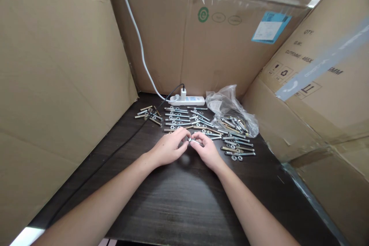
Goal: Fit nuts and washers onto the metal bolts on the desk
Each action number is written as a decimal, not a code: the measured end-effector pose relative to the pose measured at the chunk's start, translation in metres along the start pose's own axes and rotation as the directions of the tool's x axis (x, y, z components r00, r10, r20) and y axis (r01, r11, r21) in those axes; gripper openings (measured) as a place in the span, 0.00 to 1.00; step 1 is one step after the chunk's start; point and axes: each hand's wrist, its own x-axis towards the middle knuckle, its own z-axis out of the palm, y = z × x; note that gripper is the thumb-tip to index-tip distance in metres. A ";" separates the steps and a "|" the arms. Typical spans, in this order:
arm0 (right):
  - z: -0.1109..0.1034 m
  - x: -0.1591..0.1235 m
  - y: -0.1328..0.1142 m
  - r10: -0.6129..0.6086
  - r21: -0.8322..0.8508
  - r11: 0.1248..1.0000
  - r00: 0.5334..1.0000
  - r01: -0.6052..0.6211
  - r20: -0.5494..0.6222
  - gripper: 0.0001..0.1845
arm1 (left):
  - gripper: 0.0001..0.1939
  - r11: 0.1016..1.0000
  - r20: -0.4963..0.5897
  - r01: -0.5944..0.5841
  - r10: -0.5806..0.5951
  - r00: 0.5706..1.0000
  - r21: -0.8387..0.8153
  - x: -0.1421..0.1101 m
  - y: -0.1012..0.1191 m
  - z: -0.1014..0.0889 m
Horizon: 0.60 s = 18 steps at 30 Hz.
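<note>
My left hand (171, 148) and my right hand (206, 150) meet over the near side of the scattered hardware. Between the fingertips sits a small silvery nut (189, 139) at the end of an expansion bolt (196, 142). The right thumb and fingers pinch the bolt, which is mostly covered by them. The left thumb and forefinger close around the nut end; their exact contact is partly hidden. Just beyond the hands lie rows of metal bolts (177, 115) with nuts and washers. More bolts with loose washers (234, 158) lie to the right.
A clear plastic bag (230, 103) with bolts lies at the back right. Behind the rows is a white power strip (194, 101) with a plugged-in charger. A black cable (115, 148) crosses the dark table (184, 203) on the left. Cardboard walls (161, 46) enclose three sides.
</note>
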 end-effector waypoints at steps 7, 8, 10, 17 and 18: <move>0.000 0.000 -0.002 -0.008 -0.021 1.000 1.000 0.008 -0.004 0.06 | 0.09 0.998 -0.042 0.066 -0.066 0.997 -0.013 0.000 0.000 0.000; 0.001 0.000 -0.002 -0.011 -0.021 1.000 1.000 0.011 -0.004 0.05 | 0.07 0.997 -0.044 0.072 -0.073 0.996 -0.016 0.000 0.000 0.000; 0.001 0.000 -0.002 -0.020 -0.020 1.000 1.000 0.019 -0.004 0.05 | 0.09 0.997 -0.042 0.070 -0.070 0.997 -0.019 0.001 -0.002 0.001; 0.000 0.000 -0.001 -0.012 -0.019 1.000 1.000 0.012 -0.009 0.06 | 0.08 0.999 -0.021 0.005 -0.006 1.000 -0.046 0.000 -0.001 0.001; 0.000 0.000 -0.001 -0.010 -0.017 1.000 1.000 0.010 -0.010 0.07 | 0.08 0.999 -0.021 -0.010 0.009 1.000 -0.047 0.000 0.000 0.001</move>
